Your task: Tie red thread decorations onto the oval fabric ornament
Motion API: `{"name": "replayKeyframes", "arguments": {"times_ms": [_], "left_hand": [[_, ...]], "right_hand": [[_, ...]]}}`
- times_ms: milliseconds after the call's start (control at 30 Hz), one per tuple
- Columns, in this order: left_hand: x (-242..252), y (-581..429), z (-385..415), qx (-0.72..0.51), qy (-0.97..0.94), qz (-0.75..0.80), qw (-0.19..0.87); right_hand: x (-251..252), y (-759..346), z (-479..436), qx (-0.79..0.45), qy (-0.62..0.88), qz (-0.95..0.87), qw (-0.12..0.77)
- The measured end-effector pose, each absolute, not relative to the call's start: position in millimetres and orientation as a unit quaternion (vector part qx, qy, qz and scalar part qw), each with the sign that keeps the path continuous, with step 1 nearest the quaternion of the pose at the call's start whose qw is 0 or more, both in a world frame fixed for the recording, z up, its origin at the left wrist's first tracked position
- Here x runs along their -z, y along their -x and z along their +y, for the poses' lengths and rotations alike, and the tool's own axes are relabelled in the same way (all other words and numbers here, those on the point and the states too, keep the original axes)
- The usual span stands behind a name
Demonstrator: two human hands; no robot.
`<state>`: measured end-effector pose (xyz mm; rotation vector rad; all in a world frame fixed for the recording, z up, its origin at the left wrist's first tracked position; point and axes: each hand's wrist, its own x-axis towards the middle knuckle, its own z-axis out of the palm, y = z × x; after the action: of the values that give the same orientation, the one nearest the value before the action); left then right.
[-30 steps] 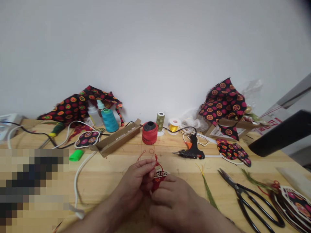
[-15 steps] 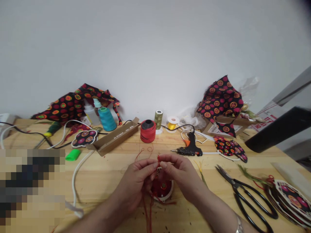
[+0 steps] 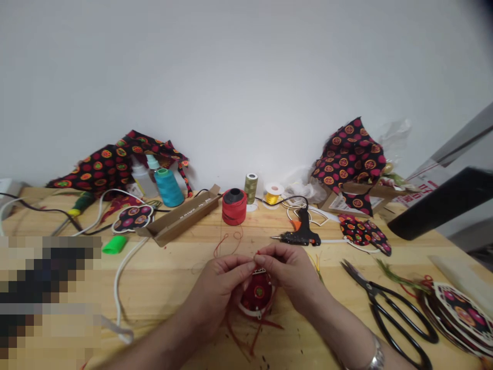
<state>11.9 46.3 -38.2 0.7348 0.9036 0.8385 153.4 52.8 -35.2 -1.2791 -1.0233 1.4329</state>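
Observation:
My left hand (image 3: 227,280) and my right hand (image 3: 287,270) meet at the front middle of the wooden table, thumbs and fingertips pinched together. Between them is red cord (image 3: 259,253), of which only a bit shows above the fingertips. Just below and behind the fingers is a round ornament (image 3: 259,293) with dark red patterned fabric and a pale rim, partly covered by my hands. Loose red cord ends (image 3: 252,344) trail under it toward me. A spool of red thread (image 3: 234,208) stands beyond my hands, with a thin strand curling from it.
Black-handled scissors (image 3: 385,303) lie right of my right arm, beside stacked fabric ornaments (image 3: 462,313). A black glue gun (image 3: 298,234) rests ahead. Behind stand a teal thread cone (image 3: 169,189), an olive spool (image 3: 251,189) and a yellow spool (image 3: 273,195). A cardboard tray (image 3: 185,218) lies left.
My fingertips have shifted slightly right, still pinching the red cord. The round ornament shows more fully, and the cord ends below it have swung into a different spread.

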Motion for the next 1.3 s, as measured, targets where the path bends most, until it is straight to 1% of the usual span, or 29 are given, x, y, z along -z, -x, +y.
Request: {"name": "replayKeyframes", "arguments": {"times_ms": [700,967,1167,1300], "left_hand": [[38.1,-11.6,44.1,-0.386,-0.357,0.412,0.744],[42.8,-10.0,47.0,-0.418,-0.349,0.426,0.722],[43.1,-8.7,46.0,-0.405,-0.365,0.430,0.720],[43.6,-9.2,46.0,-0.402,-0.363,0.445,0.713]], "right_hand": [[33.7,-155.4,52.0,-0.580,0.511,-0.436,0.461],[36.8,-159.1,53.4,-0.637,0.460,-0.463,0.410],[36.3,-157.7,54.3,-0.609,0.489,-0.438,0.445],[33.0,-156.8,55.0,-0.597,0.509,-0.427,0.450]]}}
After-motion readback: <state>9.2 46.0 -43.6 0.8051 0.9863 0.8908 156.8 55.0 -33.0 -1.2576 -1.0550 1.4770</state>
